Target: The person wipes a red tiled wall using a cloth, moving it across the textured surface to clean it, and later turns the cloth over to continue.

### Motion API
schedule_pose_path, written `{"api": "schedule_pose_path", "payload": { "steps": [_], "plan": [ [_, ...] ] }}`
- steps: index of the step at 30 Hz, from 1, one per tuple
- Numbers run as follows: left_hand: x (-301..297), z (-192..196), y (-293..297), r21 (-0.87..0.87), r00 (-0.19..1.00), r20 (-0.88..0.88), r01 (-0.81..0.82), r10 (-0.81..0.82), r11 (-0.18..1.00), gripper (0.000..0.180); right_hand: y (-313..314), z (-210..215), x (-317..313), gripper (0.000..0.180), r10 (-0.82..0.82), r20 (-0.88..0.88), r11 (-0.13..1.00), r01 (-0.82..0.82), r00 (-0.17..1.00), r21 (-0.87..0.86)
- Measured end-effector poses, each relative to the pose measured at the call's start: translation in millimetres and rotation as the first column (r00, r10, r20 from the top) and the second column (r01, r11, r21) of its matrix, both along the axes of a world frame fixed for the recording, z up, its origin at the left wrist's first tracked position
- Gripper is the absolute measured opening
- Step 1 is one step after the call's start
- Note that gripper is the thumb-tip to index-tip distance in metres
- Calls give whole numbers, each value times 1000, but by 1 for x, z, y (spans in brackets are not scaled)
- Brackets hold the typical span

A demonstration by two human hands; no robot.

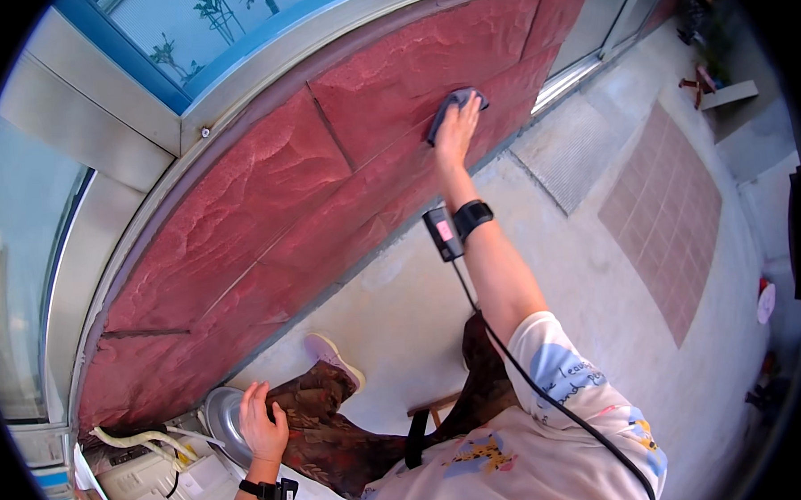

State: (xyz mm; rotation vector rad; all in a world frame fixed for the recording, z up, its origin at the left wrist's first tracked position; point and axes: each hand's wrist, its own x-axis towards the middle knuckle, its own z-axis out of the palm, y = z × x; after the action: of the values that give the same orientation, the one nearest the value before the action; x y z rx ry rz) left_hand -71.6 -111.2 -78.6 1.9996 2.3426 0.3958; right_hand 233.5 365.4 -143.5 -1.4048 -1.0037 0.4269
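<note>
My right hand is stretched far forward, pressing a dark grey cloth flat against the red stone-tiled wall. The cloth sticks out past the edges of the palm and fingers. Low on the left, my left hand is open beside my bent knee, its fingers slightly curved and the thumb apart. Nothing shows in it. Just behind that hand stands a round silver metal basin, partly covered by it.
A pale boxy unit with hoses sits by the wall at lower left. Blue-framed windows rise above the wall's ledge. A ridged mat and a brown tiled patch lie on the concrete floor. A cable runs along my right arm.
</note>
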Motion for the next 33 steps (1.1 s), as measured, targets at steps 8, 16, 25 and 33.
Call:
{"api": "schedule_pose_path", "payload": {
  "steps": [8,16,25,33],
  "plan": [
    [-3,-6,-3,6,999,-18,40,-40,999,39,-34,4,-31,55,47,-31,999,-47,998,2],
    [0,-2,-9,-23,999,-1,-39,39,999,41,-121,27,-127,60,193,-52,974,-185,980,132],
    [-21,-10,-56,-17,995,34,-91,92,996,40,-58,106,-77,56,-1,-71,936,26,997,352],
    [-23,-6,-67,12,989,-10,-144,144,989,40,-131,66,-152,63,155,250,860,-255,956,441]
  ]
}}
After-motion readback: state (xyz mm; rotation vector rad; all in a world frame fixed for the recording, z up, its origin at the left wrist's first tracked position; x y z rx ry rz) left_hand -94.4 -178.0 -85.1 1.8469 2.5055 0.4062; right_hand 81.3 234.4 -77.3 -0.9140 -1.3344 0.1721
